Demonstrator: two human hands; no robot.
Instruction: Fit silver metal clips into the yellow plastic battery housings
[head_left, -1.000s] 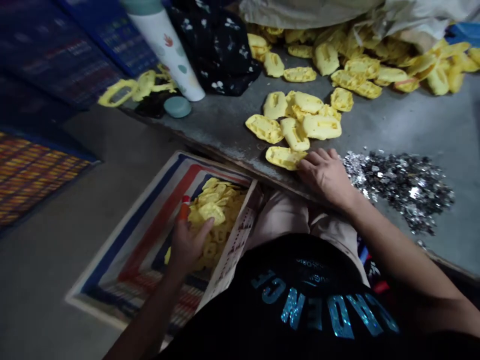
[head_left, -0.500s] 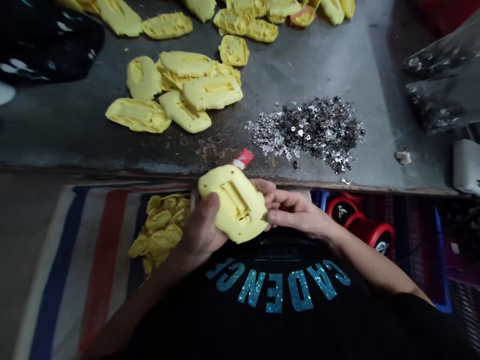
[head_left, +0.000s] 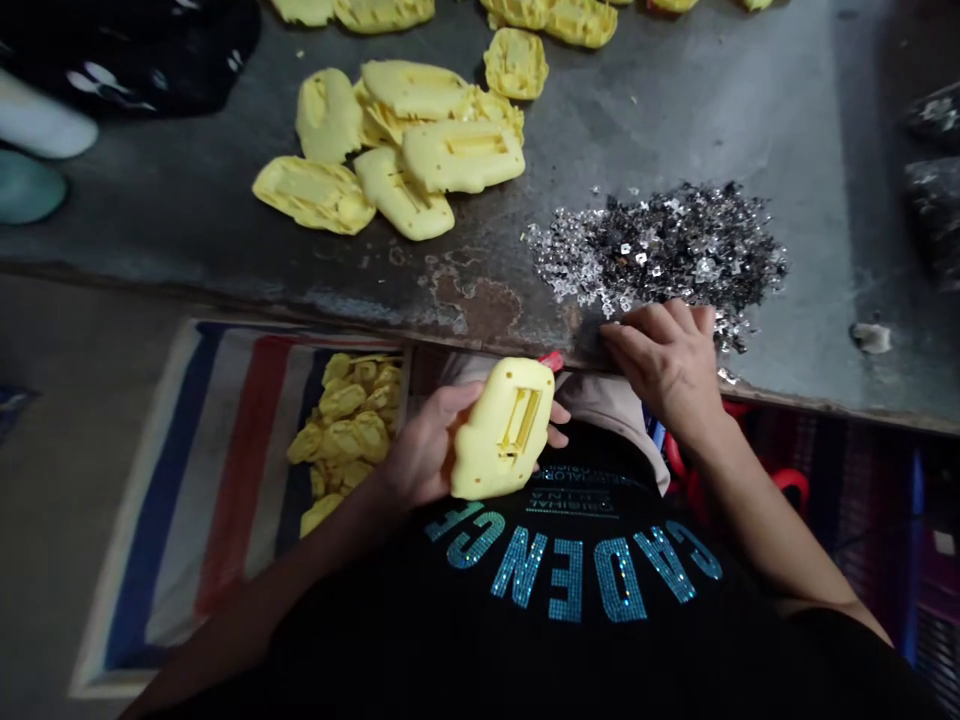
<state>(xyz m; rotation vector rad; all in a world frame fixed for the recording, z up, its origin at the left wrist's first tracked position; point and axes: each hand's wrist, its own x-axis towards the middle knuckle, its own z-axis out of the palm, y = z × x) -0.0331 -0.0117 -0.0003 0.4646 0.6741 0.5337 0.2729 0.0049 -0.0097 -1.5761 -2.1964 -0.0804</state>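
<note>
My left hand [head_left: 424,455] is closed round a yellow plastic housing [head_left: 504,428] with a slotted recess, held in front of my chest; a red tip [head_left: 553,360] shows just behind it. My right hand [head_left: 664,360] rests at the near edge of a heap of small shiny metal pieces [head_left: 660,250] on the grey table [head_left: 187,240], fingers curled down onto the pieces. Whether it pinches one is hidden.
More yellow housings [head_left: 405,150] lie in a loose pile at the table's middle and along its far edge. A striped box [head_left: 225,440] on the floor to my left holds several yellow pieces [head_left: 345,425]. A teal lid [head_left: 26,185] and dark cloth sit far left; red objects lie under the table.
My right hand let go of the yellow housing and moved up to the metal pieces. My left hand keeps the housing, now tilted more upright. The view shifted slightly.
</note>
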